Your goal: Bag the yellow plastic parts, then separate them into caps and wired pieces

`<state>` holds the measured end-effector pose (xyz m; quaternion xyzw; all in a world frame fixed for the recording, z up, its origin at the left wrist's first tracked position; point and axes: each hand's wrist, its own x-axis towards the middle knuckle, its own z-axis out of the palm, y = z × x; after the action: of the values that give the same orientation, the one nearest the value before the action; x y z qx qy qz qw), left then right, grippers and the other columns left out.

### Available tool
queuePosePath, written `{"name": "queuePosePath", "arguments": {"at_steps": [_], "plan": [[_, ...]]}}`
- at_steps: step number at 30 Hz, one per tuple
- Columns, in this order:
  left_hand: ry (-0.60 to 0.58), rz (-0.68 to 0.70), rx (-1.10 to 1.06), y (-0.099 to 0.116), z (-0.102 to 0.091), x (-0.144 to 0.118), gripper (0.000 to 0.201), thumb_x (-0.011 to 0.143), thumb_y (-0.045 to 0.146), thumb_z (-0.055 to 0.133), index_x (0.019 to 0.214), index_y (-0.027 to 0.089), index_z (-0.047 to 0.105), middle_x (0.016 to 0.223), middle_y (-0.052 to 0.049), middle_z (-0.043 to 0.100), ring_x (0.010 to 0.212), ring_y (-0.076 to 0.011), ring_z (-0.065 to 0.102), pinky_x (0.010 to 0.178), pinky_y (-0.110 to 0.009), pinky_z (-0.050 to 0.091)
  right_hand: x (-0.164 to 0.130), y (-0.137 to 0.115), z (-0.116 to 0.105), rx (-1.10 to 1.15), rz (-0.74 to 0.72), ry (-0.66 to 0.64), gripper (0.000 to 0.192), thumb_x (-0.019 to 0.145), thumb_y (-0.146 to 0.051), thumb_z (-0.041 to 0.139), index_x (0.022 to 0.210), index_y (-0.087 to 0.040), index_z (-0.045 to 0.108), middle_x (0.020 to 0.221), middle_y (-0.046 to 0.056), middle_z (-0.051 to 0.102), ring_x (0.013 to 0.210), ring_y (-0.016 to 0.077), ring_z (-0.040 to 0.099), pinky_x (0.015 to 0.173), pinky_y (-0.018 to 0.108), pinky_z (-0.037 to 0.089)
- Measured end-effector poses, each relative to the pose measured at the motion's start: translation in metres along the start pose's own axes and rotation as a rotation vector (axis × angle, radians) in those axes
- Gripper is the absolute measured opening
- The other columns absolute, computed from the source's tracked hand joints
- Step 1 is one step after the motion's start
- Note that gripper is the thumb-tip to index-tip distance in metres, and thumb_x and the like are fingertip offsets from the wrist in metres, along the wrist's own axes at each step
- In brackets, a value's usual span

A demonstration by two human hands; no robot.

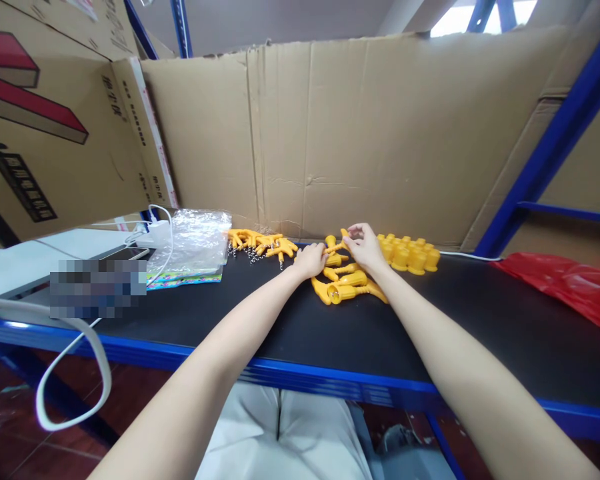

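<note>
This looks like a small packing or assembly station in a warehouse or stockroom. The black tabletop (480,320) is edged in blue steel and sits inside blue metal shelving uprights (555,140), the kind used for storage racks. Flattened brown cardboard sheets (360,133) wall off the back, and a large printed shipping carton (45,120) leans in at the left. Stock lies in batches: a row of identical yellow plastic caps (410,253), a heap of yellow hand-shaped pieces with small chains (260,243), and more yellow parts (345,283) in the middle. Clear plastic bags (195,240) and a red plastic bag (565,287) lie to the sides, and a white charging cable (75,353) hangs off the front edge.
</note>
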<state>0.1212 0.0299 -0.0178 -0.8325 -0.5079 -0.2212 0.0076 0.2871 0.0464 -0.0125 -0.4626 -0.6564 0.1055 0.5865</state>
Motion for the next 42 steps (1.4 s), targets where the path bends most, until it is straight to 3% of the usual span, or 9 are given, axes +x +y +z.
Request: {"name": "queuePosePath", "arguments": {"at_steps": [8,14,18,21,26,30,32,36,42], "plan": [[0.233,-0.036,-0.119,0.0,-0.016,0.005,0.024,0.087,0.03,0.047,0.103,0.02,0.062,0.106,-0.008,0.056,0.103,-0.0228,0.053,0.088,-0.035,0.041,0.0,-0.037,0.0,0.298,0.123,-0.003,0.037,0.074,-0.052,0.055,0.09,-0.02,0.051,0.093,0.007,0.063,0.081,0.0158,0.062,0.076,0.031,0.051],[0.368,-0.166,-0.597,-0.001,-0.027,0.017,0.016,0.077,0.023,0.06,0.09,0.014,0.064,0.089,-0.006,0.064,0.086,-0.0177,0.061,0.08,-0.029,0.047,-0.009,-0.055,0.002,0.247,0.057,-0.155,0.042,0.076,-0.057,0.052,0.093,-0.019,0.059,0.1,0.007,0.065,0.097,0.0198,0.06,0.089,0.035,0.046],[0.33,-0.19,-1.02,0.007,-0.039,0.01,0.013,0.077,0.025,0.061,0.076,0.012,0.061,0.072,-0.004,0.064,0.067,-0.0127,0.061,0.069,-0.026,0.05,-0.016,-0.059,0.008,0.205,-0.131,-0.267,0.041,0.076,-0.052,0.055,0.099,-0.018,0.059,0.104,0.008,0.064,0.102,0.0211,0.058,0.093,0.038,0.043],[0.237,-0.198,-1.128,0.006,-0.047,-0.004,0.018,0.08,0.027,0.058,0.071,0.012,0.06,0.065,-0.003,0.063,0.059,-0.0108,0.059,0.064,-0.026,0.051,-0.02,-0.061,0.01,0.097,-0.182,-0.293,0.034,0.076,-0.041,0.057,0.101,-0.018,0.058,0.103,0.008,0.064,0.097,0.0215,0.059,0.09,0.04,0.044],[0.382,0.013,-0.498,-0.009,-0.057,-0.032,0.019,0.085,0.025,0.05,0.086,0.015,0.065,0.088,-0.008,0.066,0.084,-0.0178,0.061,0.081,-0.034,0.048,-0.024,-0.064,0.01,-0.032,-0.095,-0.31,0.027,0.078,-0.035,0.055,0.097,-0.017,0.06,0.094,0.007,0.065,0.083,0.02,0.06,0.079,0.037,0.048],[0.493,0.139,-0.029,-0.015,-0.066,-0.045,0.04,0.083,0.016,0.051,0.122,0.024,0.051,0.129,-0.01,0.048,0.115,-0.0247,0.046,0.093,-0.042,0.039,-0.025,-0.067,0.006,0.159,0.053,-0.421,0.033,0.076,-0.043,0.057,0.093,-0.015,0.059,0.078,0.005,0.062,0.061,0.0139,0.057,0.063,0.031,0.049],[0.468,0.11,0.064,-0.016,-0.069,-0.047,0.043,0.086,0.017,0.048,0.128,0.028,0.045,0.134,-0.01,0.042,0.118,-0.0255,0.044,0.092,-0.042,0.039,-0.026,-0.068,0.003,0.224,0.084,-0.514,0.034,0.075,-0.047,0.059,0.089,-0.015,0.059,0.075,0.004,0.061,0.056,0.0115,0.054,0.059,0.029,0.048],[0.311,0.062,0.138,-0.02,-0.071,-0.046,0.038,0.091,0.02,0.038,0.128,0.029,0.045,0.12,-0.007,0.051,0.1,-0.0203,0.056,0.083,-0.033,0.044,-0.027,-0.069,0.0,0.134,0.037,-0.594,0.029,0.077,-0.042,0.057,0.09,-0.016,0.058,0.079,0.005,0.062,0.06,0.013,0.056,0.062,0.029,0.047],[0.282,0.039,0.165,-0.02,-0.067,-0.047,0.038,0.089,0.026,0.041,0.127,0.024,0.044,0.112,-0.008,0.054,0.096,-0.0199,0.058,0.078,-0.029,0.044,-0.023,-0.07,-0.008,-0.449,-0.297,-0.396,0.02,0.08,-0.024,0.052,0.099,-0.02,0.056,0.099,0.006,0.064,0.09,0.021,0.057,0.085,0.04,0.038]]}}
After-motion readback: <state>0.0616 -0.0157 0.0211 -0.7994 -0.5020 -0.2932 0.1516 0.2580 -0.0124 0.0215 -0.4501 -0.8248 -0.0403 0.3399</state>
